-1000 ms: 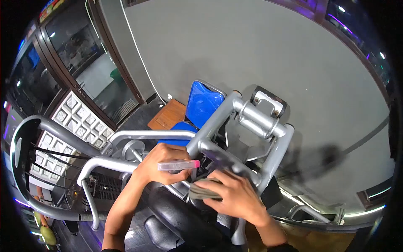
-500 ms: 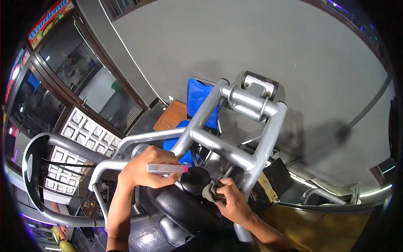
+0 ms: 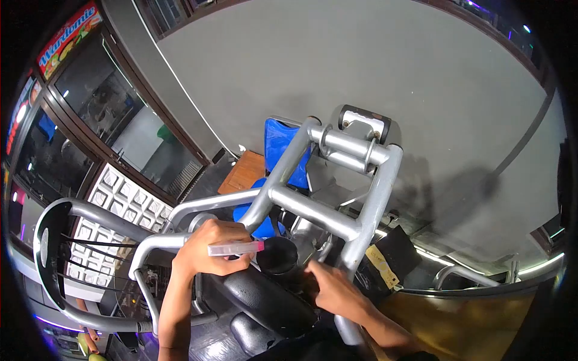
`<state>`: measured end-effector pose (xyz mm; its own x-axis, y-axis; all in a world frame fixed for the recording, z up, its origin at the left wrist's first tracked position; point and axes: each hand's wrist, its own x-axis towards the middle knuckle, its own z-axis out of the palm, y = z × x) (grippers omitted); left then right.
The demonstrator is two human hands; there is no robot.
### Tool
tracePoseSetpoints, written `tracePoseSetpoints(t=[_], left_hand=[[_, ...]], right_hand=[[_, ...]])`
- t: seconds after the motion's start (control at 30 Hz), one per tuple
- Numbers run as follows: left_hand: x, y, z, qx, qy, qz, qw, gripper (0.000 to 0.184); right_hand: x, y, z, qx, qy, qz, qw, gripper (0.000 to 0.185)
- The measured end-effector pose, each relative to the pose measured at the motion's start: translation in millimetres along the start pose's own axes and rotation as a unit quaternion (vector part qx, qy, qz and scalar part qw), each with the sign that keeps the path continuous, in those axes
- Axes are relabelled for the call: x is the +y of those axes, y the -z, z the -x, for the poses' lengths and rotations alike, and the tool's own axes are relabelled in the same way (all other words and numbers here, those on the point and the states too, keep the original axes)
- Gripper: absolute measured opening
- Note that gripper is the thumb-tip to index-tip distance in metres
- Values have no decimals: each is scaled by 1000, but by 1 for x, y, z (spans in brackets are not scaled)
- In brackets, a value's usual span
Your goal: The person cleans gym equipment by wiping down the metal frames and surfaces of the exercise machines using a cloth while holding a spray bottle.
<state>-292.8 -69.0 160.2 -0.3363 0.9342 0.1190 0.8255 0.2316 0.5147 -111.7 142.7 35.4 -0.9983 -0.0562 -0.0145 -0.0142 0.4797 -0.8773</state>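
My left hand (image 3: 218, 245) is closed around a clear spray bottle (image 3: 233, 248) with a pink tip, over the silver bars of a gym machine (image 3: 316, 210). Right of it is a round black pad (image 3: 278, 255), and below lies a long black padded cushion (image 3: 262, 298). My right hand (image 3: 332, 290) is low beside the round pad, near the machine's right-hand tube. Its fingers are curled and partly in shadow, and what they hold is hidden from view.
A blue chair (image 3: 284, 147) and a brown wooden board (image 3: 242, 172) stand behind the machine, near a grey wall (image 3: 361, 60). Glass doors (image 3: 108, 96) are at the left. A black box with a yellow label (image 3: 382, 268) lies at the right.
The view has shifted, and my right hand has moved from above the round pad down to its right side. The grey-green cloth seen in it earlier no longer shows. My left hand keeps the bottle.
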Motion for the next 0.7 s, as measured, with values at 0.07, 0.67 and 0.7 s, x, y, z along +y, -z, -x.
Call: tracePoseSetpoints(t=[0.07, 0.67, 0.7], left_hand=[[0, -1, 2, 7, 4, 1, 1000, 13], [-8, -7, 0, 33, 15, 31, 999, 10], [-8, -6, 0, 33, 10, 27, 999, 9]], right_hand=[[-11, 13, -5, 11, -9, -39, 999, 33], [-24, 19, -27, -69, -114, 185, 974, 48], [-22, 18, -32, -30, -97, 234, 967, 43]])
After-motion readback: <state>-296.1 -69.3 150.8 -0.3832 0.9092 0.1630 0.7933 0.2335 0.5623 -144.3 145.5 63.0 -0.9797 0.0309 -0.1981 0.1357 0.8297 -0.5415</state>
